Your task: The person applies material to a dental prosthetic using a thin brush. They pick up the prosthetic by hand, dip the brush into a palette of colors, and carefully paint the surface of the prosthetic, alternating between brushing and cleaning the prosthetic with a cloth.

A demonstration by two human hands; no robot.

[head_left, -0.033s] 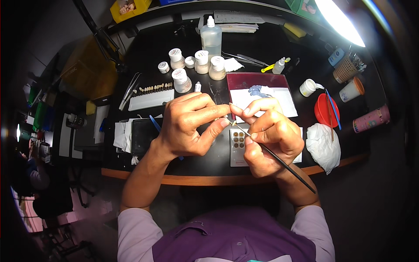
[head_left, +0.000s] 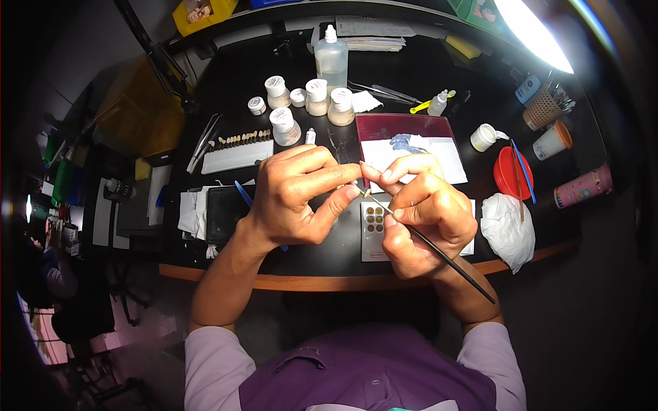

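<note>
My left hand (head_left: 301, 195) is closed, its thumb and index finger pinching a small tooth-coloured piece (head_left: 357, 188), mostly hidden by the fingertips. A thin brush (head_left: 456, 266) with a long black handle is gripped like a pen in my right hand (head_left: 432, 219). Its tip is at the small piece, touching or nearly so; which of the two is too small to tell. The fingertips of both hands meet above the piece. Below them lies a grey palette (head_left: 373, 250) with several round brown wells, partly covered by my right hand.
Several white-lidded jars (head_left: 282, 127) and a clear bottle (head_left: 332, 61) stand at the back. A rack of tooth shade tabs (head_left: 238, 157) lies left. Behind my hands sits a dark red tray (head_left: 404, 125) with white paper. On the right are a red bowl (head_left: 506, 179) and crumpled tissue (head_left: 508, 229).
</note>
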